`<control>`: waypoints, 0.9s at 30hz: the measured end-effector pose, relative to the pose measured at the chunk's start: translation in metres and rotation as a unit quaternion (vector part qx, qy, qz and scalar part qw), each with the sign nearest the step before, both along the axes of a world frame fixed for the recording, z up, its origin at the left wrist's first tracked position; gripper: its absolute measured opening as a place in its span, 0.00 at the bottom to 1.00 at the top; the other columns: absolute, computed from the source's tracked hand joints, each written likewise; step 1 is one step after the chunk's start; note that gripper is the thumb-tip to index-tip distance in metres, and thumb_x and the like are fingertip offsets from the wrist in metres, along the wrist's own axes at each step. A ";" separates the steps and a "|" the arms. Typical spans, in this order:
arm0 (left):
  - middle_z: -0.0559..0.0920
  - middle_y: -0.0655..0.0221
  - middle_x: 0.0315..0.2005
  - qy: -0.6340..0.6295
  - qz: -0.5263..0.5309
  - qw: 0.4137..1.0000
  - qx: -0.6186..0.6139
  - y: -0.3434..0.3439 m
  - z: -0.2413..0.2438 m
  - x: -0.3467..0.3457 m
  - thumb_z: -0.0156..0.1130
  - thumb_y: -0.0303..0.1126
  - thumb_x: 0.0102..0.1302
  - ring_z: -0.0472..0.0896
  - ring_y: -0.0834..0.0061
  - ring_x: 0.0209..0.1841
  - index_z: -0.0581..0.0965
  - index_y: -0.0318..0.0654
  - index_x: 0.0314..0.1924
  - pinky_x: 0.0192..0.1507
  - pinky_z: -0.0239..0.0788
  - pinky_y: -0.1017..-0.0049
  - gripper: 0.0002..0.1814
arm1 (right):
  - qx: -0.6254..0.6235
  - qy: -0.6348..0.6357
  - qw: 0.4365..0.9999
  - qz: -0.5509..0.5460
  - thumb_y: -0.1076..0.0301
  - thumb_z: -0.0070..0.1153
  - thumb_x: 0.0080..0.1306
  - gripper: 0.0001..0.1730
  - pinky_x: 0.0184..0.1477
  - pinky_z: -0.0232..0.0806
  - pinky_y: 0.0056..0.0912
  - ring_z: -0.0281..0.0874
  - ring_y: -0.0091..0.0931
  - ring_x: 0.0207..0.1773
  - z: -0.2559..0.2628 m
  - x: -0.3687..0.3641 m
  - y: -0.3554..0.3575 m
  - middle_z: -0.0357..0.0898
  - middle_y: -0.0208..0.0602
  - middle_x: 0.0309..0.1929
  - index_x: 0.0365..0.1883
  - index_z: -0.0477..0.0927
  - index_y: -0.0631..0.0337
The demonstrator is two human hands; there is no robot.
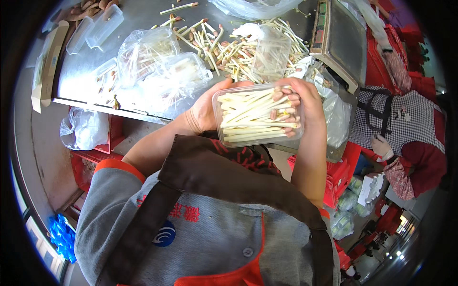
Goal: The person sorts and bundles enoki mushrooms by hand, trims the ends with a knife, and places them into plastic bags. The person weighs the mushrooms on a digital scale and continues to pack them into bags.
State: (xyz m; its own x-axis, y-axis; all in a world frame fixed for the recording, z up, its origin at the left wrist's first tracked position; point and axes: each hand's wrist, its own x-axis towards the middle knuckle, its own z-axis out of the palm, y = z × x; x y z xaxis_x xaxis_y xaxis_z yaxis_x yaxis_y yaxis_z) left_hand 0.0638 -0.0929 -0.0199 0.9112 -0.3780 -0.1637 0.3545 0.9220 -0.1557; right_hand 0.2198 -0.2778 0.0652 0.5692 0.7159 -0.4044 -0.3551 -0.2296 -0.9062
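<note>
A clear plastic tray (pixel 217 136) is filled with pale peanut sprouts (pixel 256 115), laid lengthwise with most of their pinkish heads at the right end. My left hand (pixel 205 109) grips the tray's left side, its fingers partly hidden behind it. Around the tray's right end curls my right hand (pixel 307 96), with fingers over the top right corner. The tray is held in front of my chest, at the near edge of the metal table (pixel 143 16). Beyond it, loose peanut sprouts (pixel 232 53) lie heaped, with a clear lid or tray (pixel 271 59) on top.
Bagged sprout packs (pixel 148 48) lie left of the heap. Empty clear containers (pixel 103 26) and a cardboard box (pixel 48 68) sit farther left. A weighing scale (pixel 345 43) stands at right. A person in a checked apron (pixel 411 111) is beyond it, among red crates (pixel 340 175).
</note>
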 end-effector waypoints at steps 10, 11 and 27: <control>0.74 0.60 0.60 0.006 -0.065 0.997 -0.042 -0.011 0.000 -0.015 0.49 0.44 0.62 0.72 0.63 0.60 0.69 0.35 0.62 0.64 0.58 0.61 0.30 | 0.033 -0.033 0.997 0.068 0.55 0.51 0.67 0.20 0.39 0.66 0.19 0.75 0.19 0.35 -0.005 0.018 0.034 0.81 0.36 0.35 0.39 0.81 0.65; 0.73 0.60 0.60 -0.019 -0.047 0.997 -0.059 -0.012 -0.001 -0.017 0.49 0.45 0.62 0.72 0.63 0.61 0.68 0.35 0.62 0.65 0.58 0.61 0.31 | 0.030 -0.018 0.999 0.011 0.54 0.50 0.67 0.20 0.40 0.67 0.21 0.76 0.20 0.36 -0.007 0.016 0.032 0.81 0.37 0.35 0.40 0.81 0.65; 0.65 0.61 0.67 0.054 -0.010 0.990 -0.132 -0.012 0.018 -0.008 0.51 0.46 0.61 0.64 0.55 0.66 0.62 0.44 0.68 0.67 0.52 0.55 0.35 | 0.138 0.034 0.957 -0.254 0.51 0.32 0.74 0.30 0.66 0.55 0.38 0.62 0.30 0.66 -0.023 -0.074 -0.003 0.63 0.38 0.66 0.67 0.59 0.61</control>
State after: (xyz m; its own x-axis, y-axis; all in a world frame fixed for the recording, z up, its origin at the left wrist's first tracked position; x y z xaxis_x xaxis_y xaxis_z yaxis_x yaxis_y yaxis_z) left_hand 0.0556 -0.1051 -0.0020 0.8860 -0.4378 -0.1528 0.3398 0.8372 -0.4285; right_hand 0.1453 -0.2812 0.0427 0.8514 0.4387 -0.2876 -0.4171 0.2337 -0.8783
